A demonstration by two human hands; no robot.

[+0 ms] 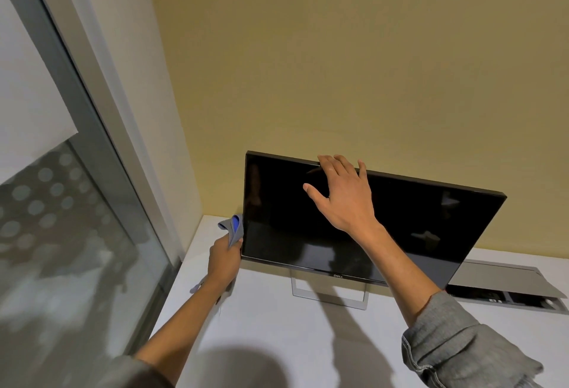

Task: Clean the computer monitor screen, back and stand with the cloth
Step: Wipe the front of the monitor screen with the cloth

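Observation:
A black monitor [415,227] with a dark, switched-off screen stands on a white desk [277,326], held up by a silver frame stand [329,295]. My right hand [341,193] is on the monitor's top edge, its fingers hooked over the rim and the thumb lying on the screen. My left hand [223,261] is at the monitor's lower left corner and grips a grey cloth [232,229] with a blue patch. The cloth sticks up beside the left bezel. The monitor's back is hidden.
A yellow wall rises close behind the monitor. A glass window with a grey frame [92,141] runs along the desk's left side. An open grey cable hatch [505,286] lies in the desk at the right, behind the monitor.

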